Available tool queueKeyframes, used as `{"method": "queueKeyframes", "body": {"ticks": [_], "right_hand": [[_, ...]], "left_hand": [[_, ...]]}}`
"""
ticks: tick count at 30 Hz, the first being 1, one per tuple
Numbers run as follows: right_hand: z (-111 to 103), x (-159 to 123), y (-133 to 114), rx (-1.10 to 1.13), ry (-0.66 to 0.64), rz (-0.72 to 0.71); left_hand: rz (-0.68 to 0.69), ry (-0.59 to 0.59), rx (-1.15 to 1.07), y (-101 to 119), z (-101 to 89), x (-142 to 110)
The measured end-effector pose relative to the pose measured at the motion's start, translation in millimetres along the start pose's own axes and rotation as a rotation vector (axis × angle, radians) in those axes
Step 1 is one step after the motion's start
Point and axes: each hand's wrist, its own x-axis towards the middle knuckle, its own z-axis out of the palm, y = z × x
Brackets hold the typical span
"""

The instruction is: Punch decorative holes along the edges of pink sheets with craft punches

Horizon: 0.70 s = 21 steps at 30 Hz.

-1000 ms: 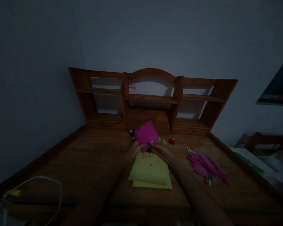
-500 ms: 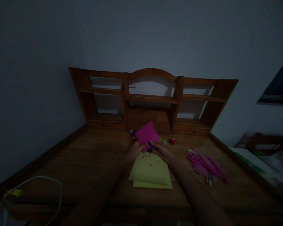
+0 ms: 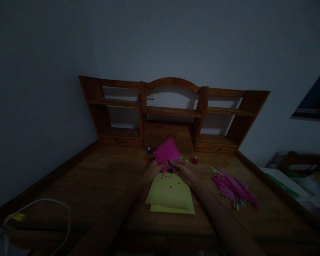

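A pink sheet point(image 3: 166, 152) with rows of small holes along its edges is held up at a tilt over the desk. My left hand point(image 3: 152, 170) grips its lower left side, fingers closed. In my closed right hand point(image 3: 183, 168) is a small purple craft punch point(image 3: 171, 164), set at the sheet's lower edge; the fingers partly hide it. Yellow paper sheets point(image 3: 170, 195) lie below both hands, with several tiny pink cut-out dots scattered on top. Behind the hands stand a red punch point(image 3: 195, 160), a green punch point(image 3: 186, 160) and a purple punch point(image 3: 149, 150).
A heap of pink punched strips point(image 3: 233, 186) lies to the right on the wooden desk point(image 3: 101, 177). Along the back rises a wooden shelf unit point(image 3: 173, 113). A white cable point(image 3: 66, 206) loops at the front left, near a yellow object point(image 3: 18, 217).
The purple punch and the fingers of my right hand have shifted very slightly. The pink sheet and my left hand hold almost the same position.
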Motion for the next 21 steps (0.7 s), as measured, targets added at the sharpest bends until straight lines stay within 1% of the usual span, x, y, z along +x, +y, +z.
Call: {"method": "queueKeyframes", "body": {"ticks": [3,7,10,13,18,21], "right_hand": [[2,-1,-1,-0.052,0.027,-0.022],[5,-2,-1,-0.121,0.060,-0.053],[5,-1,1,-0.111,0.088,-0.073],[5,0,2,-0.111,0.094,-0.063],[5,0,2,-0.085,0.085,-0.045],[6,-2,1,-0.057,0.097,-0.056]], "left_hand": [[-0.021,0.003,-0.038,2,0.6,-1],[-0.019,0.019,-0.033,2,1.0,0],[-0.001,0.008,-0.003,1,1.3,0],[0.000,-0.006,0.016,4,2.5,-2],[0.007,0.032,0.003,13,5.9,-9],[0.029,0.029,0.042,18,8.4,-11]]}}
